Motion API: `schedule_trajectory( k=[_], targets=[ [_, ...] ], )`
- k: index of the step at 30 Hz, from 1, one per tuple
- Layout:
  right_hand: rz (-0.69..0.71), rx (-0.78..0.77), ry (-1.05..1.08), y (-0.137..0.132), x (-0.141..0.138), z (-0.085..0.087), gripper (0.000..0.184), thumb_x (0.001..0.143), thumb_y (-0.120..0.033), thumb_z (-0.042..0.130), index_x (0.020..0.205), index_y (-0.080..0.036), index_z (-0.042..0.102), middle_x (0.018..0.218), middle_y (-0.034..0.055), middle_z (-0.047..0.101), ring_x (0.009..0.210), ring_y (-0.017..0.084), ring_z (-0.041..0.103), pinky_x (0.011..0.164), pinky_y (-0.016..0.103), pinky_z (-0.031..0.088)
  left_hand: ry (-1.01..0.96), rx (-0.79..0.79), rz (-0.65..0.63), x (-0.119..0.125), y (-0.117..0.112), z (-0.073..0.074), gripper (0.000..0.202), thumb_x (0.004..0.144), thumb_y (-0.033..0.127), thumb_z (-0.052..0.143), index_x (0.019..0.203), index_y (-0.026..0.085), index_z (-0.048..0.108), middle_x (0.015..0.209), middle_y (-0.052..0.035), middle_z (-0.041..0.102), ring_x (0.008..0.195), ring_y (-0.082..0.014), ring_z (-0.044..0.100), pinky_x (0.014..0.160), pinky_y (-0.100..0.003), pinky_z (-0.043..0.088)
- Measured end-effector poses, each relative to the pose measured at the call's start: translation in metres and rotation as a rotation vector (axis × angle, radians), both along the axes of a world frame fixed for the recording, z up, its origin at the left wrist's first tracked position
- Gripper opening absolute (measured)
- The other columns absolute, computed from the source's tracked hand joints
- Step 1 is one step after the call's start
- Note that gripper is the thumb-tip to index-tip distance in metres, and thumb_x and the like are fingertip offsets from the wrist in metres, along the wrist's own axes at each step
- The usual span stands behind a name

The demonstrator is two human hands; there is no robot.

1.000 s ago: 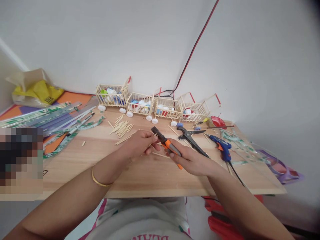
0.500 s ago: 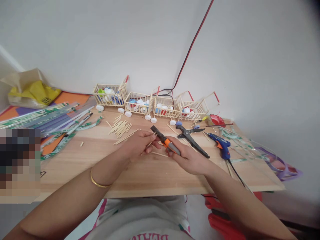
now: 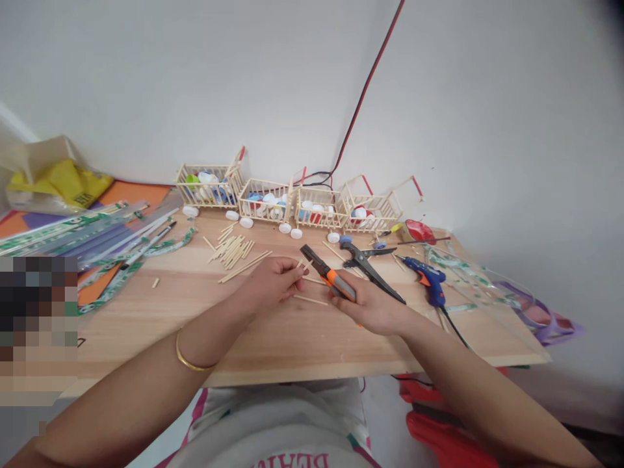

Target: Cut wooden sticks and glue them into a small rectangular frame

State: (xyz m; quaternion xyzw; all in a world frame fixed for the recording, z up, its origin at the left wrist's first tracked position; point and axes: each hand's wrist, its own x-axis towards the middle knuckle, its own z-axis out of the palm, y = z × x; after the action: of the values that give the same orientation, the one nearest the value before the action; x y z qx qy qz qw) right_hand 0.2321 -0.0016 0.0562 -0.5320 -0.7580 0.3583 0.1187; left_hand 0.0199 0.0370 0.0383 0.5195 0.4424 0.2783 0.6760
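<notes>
My left hand (image 3: 273,284) rests on the wooden board (image 3: 292,338) with its fingers pinched round a thin wooden stick (image 3: 303,268). My right hand (image 3: 373,309) is closed round the orange and grey handles of a pair of cutting pliers (image 3: 325,272). The pliers' dark jaws point up and left, just right of the stick's tip. Another loose stick (image 3: 312,299) lies on the board between my two hands.
Several stick-built carts (image 3: 292,201) filled with bottle caps line the wall. A pile of cut sticks (image 3: 234,249) lies behind my left hand. Black scissors (image 3: 373,270), a blue glue gun (image 3: 426,278), plastic wrappers (image 3: 88,227) and a red-black cable (image 3: 365,97) surround the board.
The pliers in my right hand have drawn slightly to the right, away from the stick in my left hand. The view has shifted a little.
</notes>
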Motion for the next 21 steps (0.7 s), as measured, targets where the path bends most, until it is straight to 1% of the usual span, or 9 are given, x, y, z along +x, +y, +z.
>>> schedule_trajectory(
  k=[2, 6, 10, 12, 15, 18, 21],
  targets=[
    [0.006, 0.026, -0.019, 0.0, -0.001, -0.001, 0.011, 0.083, -0.026, 0.049, 0.093, -0.021, 0.048, 0.08, -0.0003, 0.054, 0.069, 0.014, 0.049, 0.064, 0.026, 0.039, 0.008, 0.006, -0.001, 0.0, 0.001, -0.002, 0.027, 0.078, 0.039, 0.058, 0.072, 0.013, 0.06, 0.054, 0.0028, 0.053, 0.035, -0.0023, 0.029, 0.038, -0.018, 0.018],
    [-0.021, 0.074, -0.051, -0.001, -0.002, -0.003, 0.011, 0.087, -0.031, 0.045, 0.09, -0.021, 0.045, 0.079, -0.0003, 0.052, 0.07, 0.014, 0.049, 0.066, 0.027, 0.039, -0.01, 0.002, 0.019, 0.0, 0.002, -0.005, 0.025, 0.076, 0.038, 0.06, 0.073, 0.013, 0.059, 0.054, 0.0032, 0.052, 0.035, -0.0026, 0.03, 0.038, -0.019, 0.018],
    [-0.037, 0.027, -0.002, 0.0, 0.002, -0.005, 0.016, 0.089, -0.037, 0.043, 0.09, -0.021, 0.046, 0.075, -0.0008, 0.052, 0.066, 0.014, 0.05, 0.062, 0.026, 0.039, -0.044, 0.031, 0.007, -0.001, 0.004, -0.008, 0.023, 0.077, 0.036, 0.059, 0.072, 0.013, 0.058, 0.052, 0.0038, 0.05, 0.036, -0.0026, 0.029, 0.038, -0.018, 0.017],
    [-0.037, 0.005, 0.069, 0.002, 0.006, -0.006, 0.017, 0.089, -0.036, 0.044, 0.094, -0.02, 0.047, 0.076, -0.0003, 0.054, 0.068, 0.014, 0.05, 0.064, 0.026, 0.04, -0.072, 0.07, 0.006, -0.001, 0.004, -0.009, 0.022, 0.077, 0.034, 0.059, 0.074, 0.013, 0.058, 0.056, 0.0025, 0.053, 0.037, -0.0025, 0.031, 0.038, -0.018, 0.019],
    [0.0, 0.014, 0.157, 0.003, 0.012, -0.005, 0.016, 0.088, -0.031, 0.047, 0.097, -0.018, 0.049, 0.084, 0.0016, 0.054, 0.076, 0.014, 0.051, 0.072, 0.028, 0.041, -0.111, 0.106, 0.013, -0.002, 0.003, -0.008, 0.02, 0.076, 0.033, 0.06, 0.079, 0.013, 0.058, 0.065, 0.0007, 0.058, 0.04, -0.0024, 0.034, 0.039, -0.017, 0.023],
    [0.055, -0.027, 0.232, 0.002, 0.015, -0.003, 0.013, 0.089, -0.026, 0.046, 0.097, -0.017, 0.05, 0.088, 0.0028, 0.054, 0.081, 0.014, 0.052, 0.076, 0.028, 0.042, -0.157, 0.098, 0.011, -0.001, 0.002, -0.007, 0.022, 0.074, 0.033, 0.062, 0.083, 0.013, 0.058, 0.07, 0.0003, 0.06, 0.043, -0.0026, 0.038, 0.041, -0.017, 0.026],
    [0.095, -0.069, 0.294, -0.002, 0.016, -0.001, 0.015, 0.09, -0.025, 0.043, 0.101, -0.016, 0.05, 0.091, 0.0044, 0.054, 0.084, 0.014, 0.052, 0.078, 0.028, 0.043, -0.216, 0.061, 0.024, 0.0, 0.0, -0.007, 0.027, 0.071, 0.032, 0.066, 0.089, 0.013, 0.059, 0.072, 0.0, 0.061, 0.044, -0.002, 0.038, 0.041, -0.016, 0.024]
  ],
)
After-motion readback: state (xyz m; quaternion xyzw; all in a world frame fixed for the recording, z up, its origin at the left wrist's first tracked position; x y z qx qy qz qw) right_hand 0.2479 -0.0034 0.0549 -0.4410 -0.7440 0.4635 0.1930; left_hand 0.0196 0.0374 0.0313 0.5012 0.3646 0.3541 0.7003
